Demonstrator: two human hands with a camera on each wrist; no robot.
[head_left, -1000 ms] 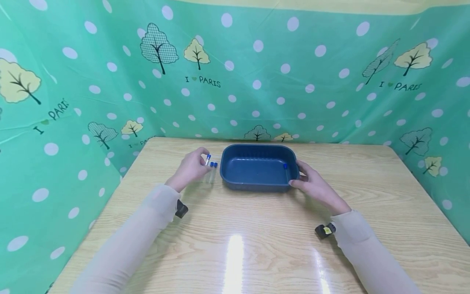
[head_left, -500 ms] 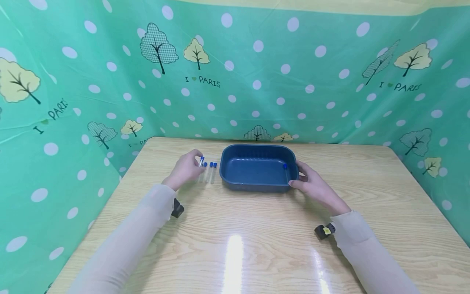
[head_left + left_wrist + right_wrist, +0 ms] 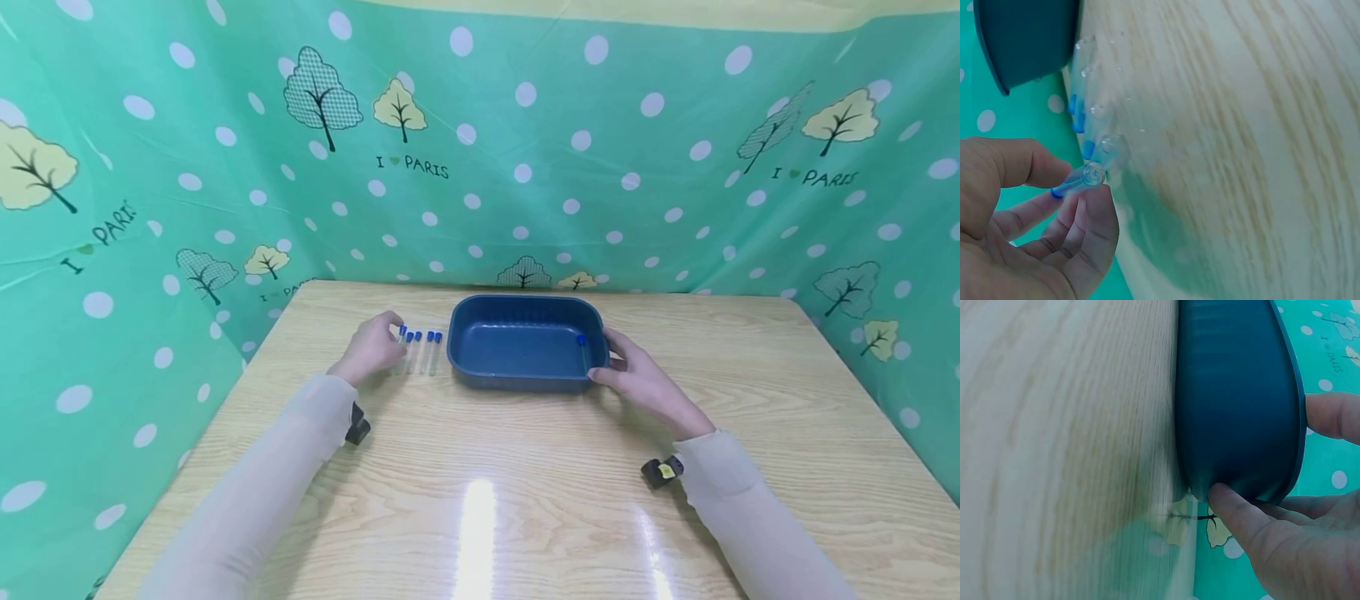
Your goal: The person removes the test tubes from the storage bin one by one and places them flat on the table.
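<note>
My left hand (image 3: 371, 348) pinches a clear test tube with a blue cap (image 3: 1082, 179) between thumb and fingers. In the left wrist view its round bottom faces the camera. Just right of that hand, several similar capped test tubes (image 3: 431, 357) lie in a row on the table, caps toward the back. A dark blue plastic basin (image 3: 517, 382) stands to their right. My right hand (image 3: 637, 375) holds the basin's right end, thumb over the rim and fingers against the outer wall (image 3: 1235, 406). One blue-capped tube (image 3: 582, 354) lies inside the basin near that end.
The wooden table (image 3: 525, 475) carries bright light reflections near its front. A green dotted curtain (image 3: 480, 192) hangs behind it and along both sides. Both wrists wear small black cameras.
My left hand has moved left with the tube, and more of the row of tubes shows beside it. The right hand and the basin have stayed in place.
</note>
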